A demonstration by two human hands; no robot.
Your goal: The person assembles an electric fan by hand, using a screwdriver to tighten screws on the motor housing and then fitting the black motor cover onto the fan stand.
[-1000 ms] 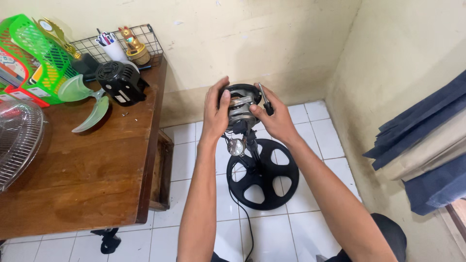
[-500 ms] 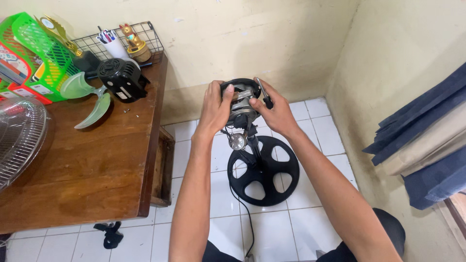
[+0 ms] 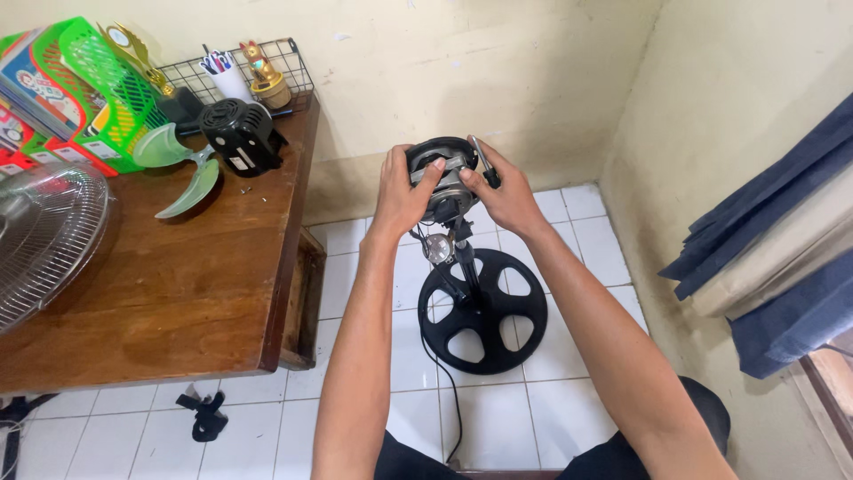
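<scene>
Bare grey fan motor [image 3: 444,182] atop black stand, above round spoked base [image 3: 482,311]

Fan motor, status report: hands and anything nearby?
Left hand and right hand grip fan motor. Right also holds screwdriver. Round base below.

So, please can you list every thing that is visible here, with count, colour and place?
fan motor: 1, silver and black, on top of the stand, between both hands
screwdriver: 1, black handle, in right hand
round stand base: 1, black, on white tiled floor
table: 1, brown wood, left
fan blade: 1, green, on table
motor cover: 1, black, on table
wire fan guard: 1, grey, table's left edge
plastic basket: 1, green, table's back
curtain: 1, blue, right
left hand: on motor
right hand: on motor, holding screwdriver
</scene>
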